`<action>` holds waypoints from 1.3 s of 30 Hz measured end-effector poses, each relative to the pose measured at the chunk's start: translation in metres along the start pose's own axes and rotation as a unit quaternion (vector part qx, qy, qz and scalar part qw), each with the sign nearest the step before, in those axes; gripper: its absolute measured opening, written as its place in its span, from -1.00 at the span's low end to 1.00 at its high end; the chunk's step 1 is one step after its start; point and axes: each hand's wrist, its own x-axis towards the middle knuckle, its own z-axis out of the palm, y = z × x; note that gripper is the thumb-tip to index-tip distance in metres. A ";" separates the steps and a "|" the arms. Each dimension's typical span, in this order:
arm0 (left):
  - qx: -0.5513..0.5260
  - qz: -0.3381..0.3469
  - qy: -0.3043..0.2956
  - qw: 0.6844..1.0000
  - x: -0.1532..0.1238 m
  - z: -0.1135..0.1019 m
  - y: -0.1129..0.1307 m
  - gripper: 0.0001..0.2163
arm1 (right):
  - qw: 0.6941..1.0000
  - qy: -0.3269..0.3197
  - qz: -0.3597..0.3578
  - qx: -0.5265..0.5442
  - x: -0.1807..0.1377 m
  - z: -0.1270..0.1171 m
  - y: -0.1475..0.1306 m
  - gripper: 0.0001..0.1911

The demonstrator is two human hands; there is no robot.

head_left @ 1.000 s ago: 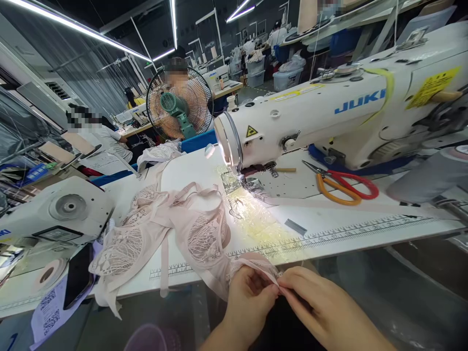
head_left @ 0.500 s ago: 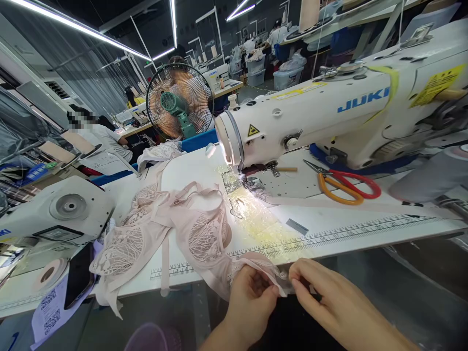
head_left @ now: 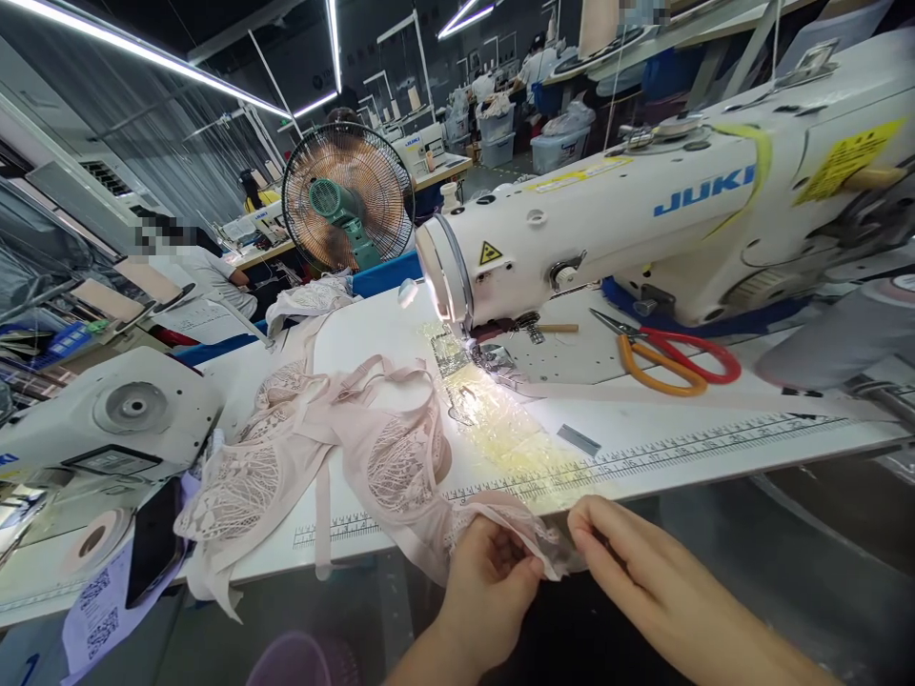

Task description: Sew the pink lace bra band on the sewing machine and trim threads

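Observation:
A pale pink lace bra (head_left: 404,457) drapes over the front edge of the sewing table, its near end in my hands. My left hand (head_left: 493,581) pinches the folded fabric at that end between thumb and fingers. To its right, my right hand (head_left: 629,562) is closed, its fingertips at a thin, sheer greyish part of the same end. Those fingertips partly hide what they grip. More pale pink lace bra pieces (head_left: 235,486) lie to the left, overlapping the first, with straps hanging down.
A white sewing machine (head_left: 607,219) with its lamp lit stands behind. Scissors (head_left: 664,362) with orange and red handles and a small grey strip (head_left: 579,440) lie on the table. At left are a phone (head_left: 155,541) and a tape roll (head_left: 92,543). A fan (head_left: 347,195) stands farther back.
My right hand has shifted slightly right, and more of the sheer fabric shows stretched between the hands. The left hand keeps its pinch in nearly the same place.

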 end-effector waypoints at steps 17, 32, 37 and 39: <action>0.053 0.006 -0.005 0.999 -0.001 -0.002 -0.001 -0.85 | 0.992 -0.054 0.029 0.114 -0.001 0.016 0.001 -0.69; 0.533 0.335 0.014 0.777 -0.019 -0.003 0.037 -0.90 | 0.986 -0.031 0.047 0.159 -0.003 0.015 -0.001 -0.68; 0.569 0.327 -0.048 0.753 -0.001 0.000 0.042 -0.89 | 0.985 -0.041 0.051 0.163 -0.008 0.012 -0.005 -0.67; 0.559 0.295 -0.083 0.771 0.003 -0.001 0.042 -0.88 | 0.978 -0.052 0.072 0.187 -0.009 0.013 -0.005 -0.66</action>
